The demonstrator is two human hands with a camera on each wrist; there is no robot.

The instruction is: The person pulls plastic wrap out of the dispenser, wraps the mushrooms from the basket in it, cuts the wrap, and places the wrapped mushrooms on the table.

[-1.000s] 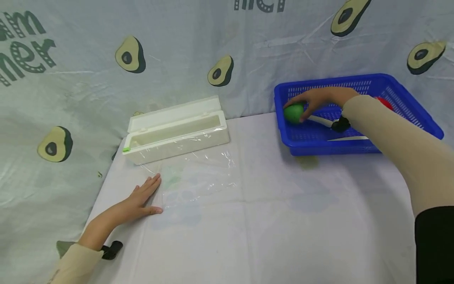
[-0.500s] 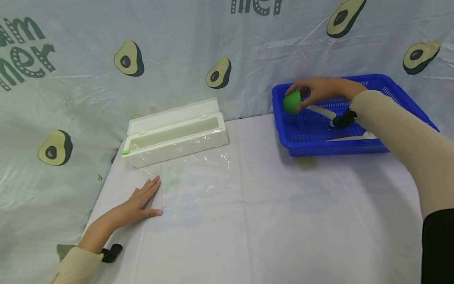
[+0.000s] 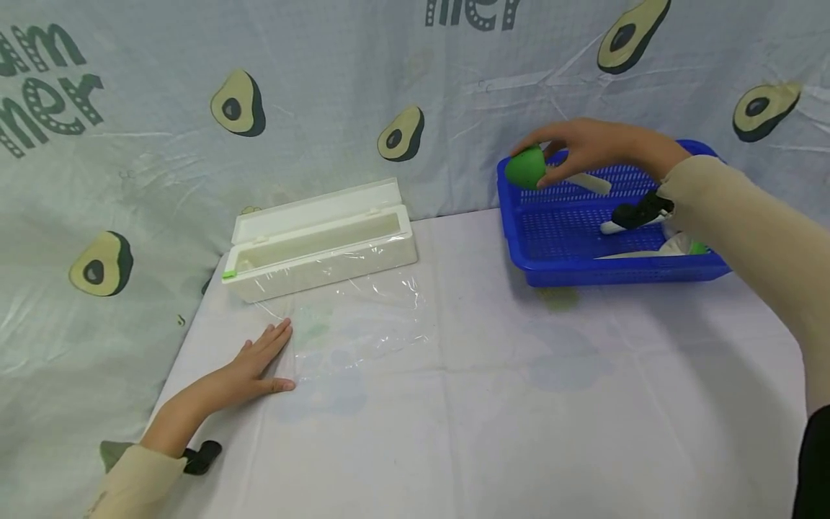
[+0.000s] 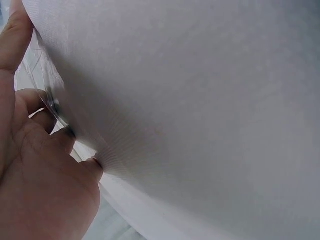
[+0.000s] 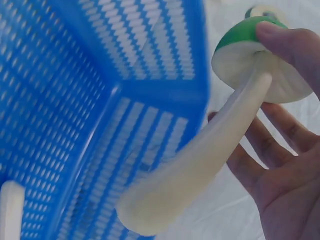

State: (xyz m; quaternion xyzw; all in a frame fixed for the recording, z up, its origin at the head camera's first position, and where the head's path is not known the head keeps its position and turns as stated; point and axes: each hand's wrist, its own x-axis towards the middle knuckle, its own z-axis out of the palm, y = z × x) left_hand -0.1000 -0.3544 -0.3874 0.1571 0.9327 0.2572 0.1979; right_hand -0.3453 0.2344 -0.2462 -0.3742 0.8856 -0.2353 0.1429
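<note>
My right hand [image 3: 593,146] pinches a green-capped toy mushroom [image 3: 524,170] by its cap, at the left end of the blue basket [image 3: 622,275]. In the right wrist view its long white stem [image 5: 200,160] slants down beside the basket wall, thumb on top of the cap and fingers beneath. My left hand [image 3: 243,375] lies on the table with fingers straight and spread, at the left edge of a clear plastic film [image 3: 363,331]. In the left wrist view, the fingertips touch the film's edge. The film runs out from a long white box [image 3: 331,267] with its lid raised.
Inside the basket lie more white-stemmed pieces [image 3: 625,254], one showing a bit of green, partly hidden by the right forearm. A green tab [image 3: 230,274] sits at the white box's left end. Behind the table hangs an avocado-print cloth [image 3: 311,86].
My right hand has lifted the mushroom upward from inside the basket to its back left rim, drawing its stem up too. The left hand has stayed in place on the film's edge.
</note>
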